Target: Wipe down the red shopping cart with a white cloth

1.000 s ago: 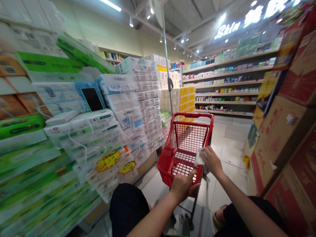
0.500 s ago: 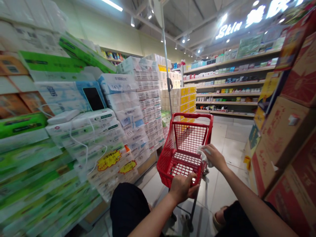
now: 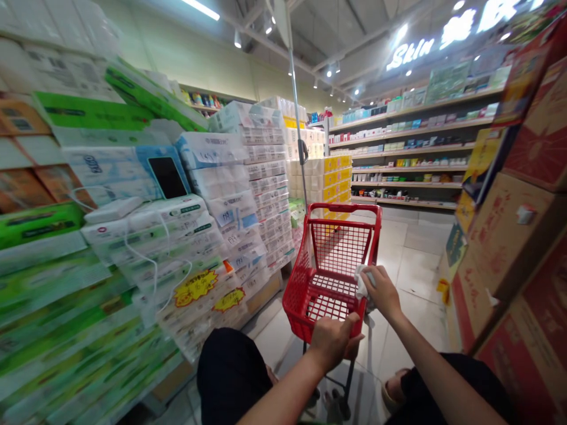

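A red plastic shopping cart (image 3: 300, 289) with grid walls stands in front of my knees. My left hand (image 3: 332, 342) is closed around the near rim of its basket, at the near right corner. In my right hand (image 3: 380, 289) is a crumpled white cloth (image 3: 362, 283), pressed over the basket's right rim. The fingers lie bent over the cloth and hide part of it. As far as I can see, the basket holds nothing.
Tall stacks of tissue packs (image 3: 230, 177) line the left side, with a phone (image 3: 168, 177) and white cables on them. Cardboard boxes (image 3: 500, 236) are piled at right. A metal pole (image 3: 297, 106) rises behind the cart; stocked shelves (image 3: 407, 150) stand at the back.
My right hand has moved slightly left and down, bringing the cloth closer onto the cart's right rim. My left hand keeps its grip, shifted a little to the right. The cart has barely moved.
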Motion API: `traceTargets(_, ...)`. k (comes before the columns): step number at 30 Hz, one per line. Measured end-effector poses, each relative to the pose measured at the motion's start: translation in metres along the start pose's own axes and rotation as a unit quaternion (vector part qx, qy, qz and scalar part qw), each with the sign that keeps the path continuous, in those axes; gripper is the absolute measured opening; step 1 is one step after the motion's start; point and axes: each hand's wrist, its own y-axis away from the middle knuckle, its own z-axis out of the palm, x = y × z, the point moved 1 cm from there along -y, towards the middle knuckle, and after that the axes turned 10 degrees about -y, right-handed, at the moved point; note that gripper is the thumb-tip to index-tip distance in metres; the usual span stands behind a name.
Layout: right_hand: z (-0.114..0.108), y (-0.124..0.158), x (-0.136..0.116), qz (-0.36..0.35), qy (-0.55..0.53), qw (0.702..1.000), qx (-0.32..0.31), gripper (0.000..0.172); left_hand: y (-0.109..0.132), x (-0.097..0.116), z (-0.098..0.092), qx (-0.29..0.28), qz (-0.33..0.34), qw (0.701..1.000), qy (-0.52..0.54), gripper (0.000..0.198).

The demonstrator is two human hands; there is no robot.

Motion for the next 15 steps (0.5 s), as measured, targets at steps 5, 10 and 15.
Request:
traceTargets(5,0.003,0.041,-0.027,0.009,-0.022,1.000,-0.018,0.026,-0.010,0.001,0.011,-0.031,-0.023,0.999,0.006,0.052)
traceTargets(10,-0.005,0.039,-0.030,-0.008,0.003,0.998,-0.066,0.021,-0.027,-0.001,0.010,-0.064,-0.035,0.997,0.032,0.059)
traceTargets(15,-0.014,0.002,-0.014,-0.026,0.055,0.993,-0.103,0.023,-0.041,-0.031,-0.006,-0.103,0.050,0.993,0.021,0.071)
